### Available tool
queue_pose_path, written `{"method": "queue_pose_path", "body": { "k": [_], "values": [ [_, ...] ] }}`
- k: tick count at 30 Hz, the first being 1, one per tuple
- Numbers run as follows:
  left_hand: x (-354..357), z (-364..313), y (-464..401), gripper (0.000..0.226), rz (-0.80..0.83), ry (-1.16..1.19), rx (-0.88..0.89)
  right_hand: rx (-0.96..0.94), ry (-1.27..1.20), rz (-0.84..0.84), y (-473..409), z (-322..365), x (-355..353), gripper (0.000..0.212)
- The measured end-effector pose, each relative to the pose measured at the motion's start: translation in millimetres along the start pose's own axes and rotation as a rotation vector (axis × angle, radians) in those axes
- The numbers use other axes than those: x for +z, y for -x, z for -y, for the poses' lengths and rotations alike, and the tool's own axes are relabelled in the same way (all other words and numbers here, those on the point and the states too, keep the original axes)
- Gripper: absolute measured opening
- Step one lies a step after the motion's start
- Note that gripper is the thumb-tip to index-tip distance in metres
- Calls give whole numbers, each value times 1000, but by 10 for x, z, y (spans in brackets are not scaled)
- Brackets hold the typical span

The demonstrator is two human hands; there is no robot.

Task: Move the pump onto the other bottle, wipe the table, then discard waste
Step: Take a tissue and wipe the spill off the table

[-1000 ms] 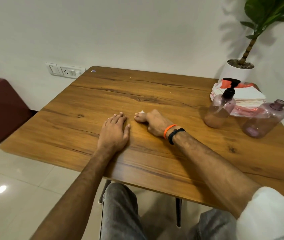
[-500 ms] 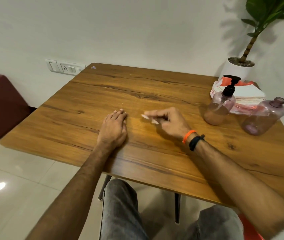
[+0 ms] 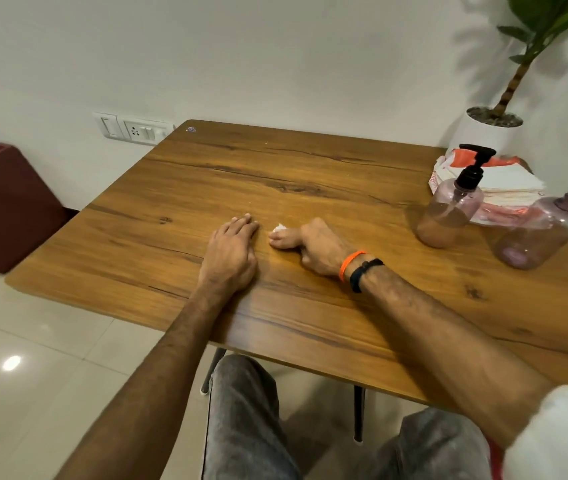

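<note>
head view: near the pump bottle (image 3: pixel 448 209), a white scrap (image 3: pixel 278 227) is pinched on the tabletop (image 3: pixel 310 174) by the right hand (image 3: pixel 313 245); left hand (image 3: pixel 232 251) lies flat. pump seems moved; wiping, discarding remain.

Brightness: even, soft indoor light, moderately bright, warm on the bench (image 3: pixel 310 174).
Glare: one small round white hotspot on the floor tiles (image 3: pixel 11 363), left of the bench and below its near edge.
Shadows: soft leaf shadows on the wall beside the plant (image 3: pixel 532 26), behind the bench's far right corner; faint shadow beside the pump bottle (image 3: pixel 448 216).
Distortion: wide-angle stretch; bench edges splay outward.
Blur: white sleeve (image 3: pixel 559 434), nearest the camera beyond the bench's near right edge, is smeared.
</note>
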State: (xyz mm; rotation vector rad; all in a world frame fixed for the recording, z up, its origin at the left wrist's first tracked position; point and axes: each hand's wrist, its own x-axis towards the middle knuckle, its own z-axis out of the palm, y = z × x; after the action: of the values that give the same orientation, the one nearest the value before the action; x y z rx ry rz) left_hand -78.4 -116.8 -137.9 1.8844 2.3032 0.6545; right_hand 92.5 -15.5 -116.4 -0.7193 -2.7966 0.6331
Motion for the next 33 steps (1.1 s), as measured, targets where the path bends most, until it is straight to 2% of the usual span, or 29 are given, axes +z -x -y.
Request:
{"method": "queue_pose_path", "body": {
  "k": [6,9,11,13,15,17,19,23,29,33],
  "values": [
    [4,5,10,63,21,-25,5,-174,-84,67,609,181,-68,61],
    [22,34,0,56,23,-29,15,-111,-279,98,814,155,-114,54],
    [19,43,-5,58,32,-16,18,76,-516,-55,789,54,-185,46],
    [8,24,-4,62,35,1,18,263,-618,-330,655,-114,-295,38],
    [-4,5,3,63,26,6,15,410,-504,-510,497,-264,-410,35],
    [-12,-10,6,64,18,-6,8,492,-243,-566,362,-389,-490,39],
    [-15,-19,6,64,23,-8,2,497,-58,-504,236,-494,-506,46],
    [-12,-9,2,63,33,11,9,422,79,-215,81,-566,-436,55],
    [-26,-15,8,62,39,30,18,232,89,-129,398,-372,-285,68],
    [-42,-50,20,64,47,24,11,71,56,-115,773,-133,-154,64]
  ]
}}
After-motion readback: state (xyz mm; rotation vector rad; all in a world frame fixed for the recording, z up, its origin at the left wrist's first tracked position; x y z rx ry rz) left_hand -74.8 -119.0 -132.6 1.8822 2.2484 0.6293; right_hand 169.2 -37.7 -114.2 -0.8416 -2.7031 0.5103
